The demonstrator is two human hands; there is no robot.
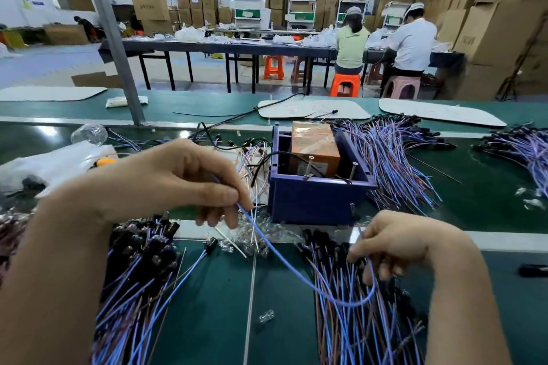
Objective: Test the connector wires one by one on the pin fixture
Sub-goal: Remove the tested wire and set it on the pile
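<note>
One blue connector wire stretches in a sagging loop between both hands. My left hand pinches its bare end at thumb and forefinger, just left of the dark blue pin fixture box. My right hand grips the wire's other end low on the right, above a pile of blue and brown connector wires. The fixture holds an orange block and two upright metal pins at its front rim. A second wire pile lies under my left forearm.
More wire bundles lie right of the fixture and at the far right. Clear plastic bags sit at left. A grey post rises behind. Two seated people work at a far table with stacked cardboard boxes.
</note>
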